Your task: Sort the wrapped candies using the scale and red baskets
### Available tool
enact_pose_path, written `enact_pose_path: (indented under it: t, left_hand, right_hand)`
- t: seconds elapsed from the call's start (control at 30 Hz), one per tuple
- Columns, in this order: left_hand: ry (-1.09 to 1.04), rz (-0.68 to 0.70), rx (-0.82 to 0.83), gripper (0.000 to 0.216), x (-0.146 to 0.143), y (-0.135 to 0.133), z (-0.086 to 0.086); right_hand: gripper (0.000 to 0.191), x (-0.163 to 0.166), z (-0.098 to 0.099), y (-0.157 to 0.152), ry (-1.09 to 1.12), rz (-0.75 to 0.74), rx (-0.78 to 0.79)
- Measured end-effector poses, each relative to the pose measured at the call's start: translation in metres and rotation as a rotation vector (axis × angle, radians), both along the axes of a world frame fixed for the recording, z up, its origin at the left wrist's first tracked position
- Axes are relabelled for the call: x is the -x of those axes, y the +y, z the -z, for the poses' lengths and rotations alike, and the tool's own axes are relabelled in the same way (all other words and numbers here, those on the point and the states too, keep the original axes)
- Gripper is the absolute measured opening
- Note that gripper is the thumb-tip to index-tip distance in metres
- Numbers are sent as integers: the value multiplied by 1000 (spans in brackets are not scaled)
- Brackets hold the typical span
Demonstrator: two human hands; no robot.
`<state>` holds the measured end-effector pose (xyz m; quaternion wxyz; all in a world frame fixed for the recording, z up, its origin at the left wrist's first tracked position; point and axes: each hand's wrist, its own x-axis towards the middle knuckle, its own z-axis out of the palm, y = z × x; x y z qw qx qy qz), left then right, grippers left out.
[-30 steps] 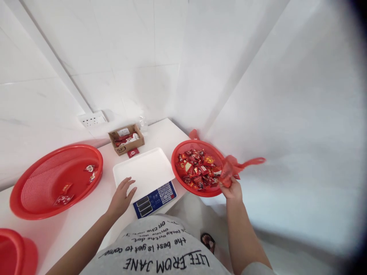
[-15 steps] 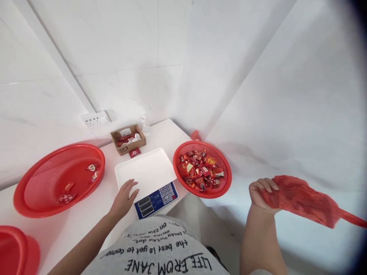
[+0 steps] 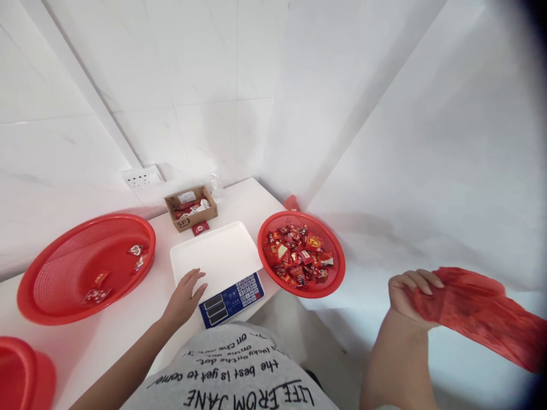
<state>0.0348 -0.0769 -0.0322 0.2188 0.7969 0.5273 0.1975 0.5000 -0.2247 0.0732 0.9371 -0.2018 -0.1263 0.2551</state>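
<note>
My left hand [image 3: 187, 296] is at the near left of the white pan [image 3: 217, 247] of a digital scale, fingers apart and nothing in them. Whether the fingertips touch the pan I cannot tell. The scale's blue keypad panel [image 3: 233, 300] lies just right of that hand. Far to the right, my right hand [image 3: 413, 293] is closed around one end of a thin red plastic bag [image 3: 482, 313]. The bag hangs limp and stretches past the right edge of the view. Beside the scale stands a red mesh basket [image 3: 337, 277] with many small red wrapped packets [image 3: 301, 256].
On the white table [image 3: 106, 347], a larger red basket [image 3: 51, 273] on the left holds several packets. Another red container [image 3: 40, 370] is partly cut off at lower left. Behind the scale sit a small cardboard box [image 3: 194, 213] and a red packet [image 3: 200, 228]. A wall rises right of the table.
My right hand has moved further right with the red bag, and more of the bag's far end is out of view. My left hand has stayed by the scale.
</note>
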Motion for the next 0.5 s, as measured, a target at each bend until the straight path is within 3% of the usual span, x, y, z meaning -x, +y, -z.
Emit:
enact_pose_path:
  t: [0.3, 0.5]
  left_hand:
    - [13, 9, 11, 35, -1, -4, 0]
    - [29, 14, 18, 35, -1, -3, 4]
  right_hand:
    - [10, 3, -4, 4, -79, 68, 133]
    - [14, -2, 9, 9, -73, -29, 215]
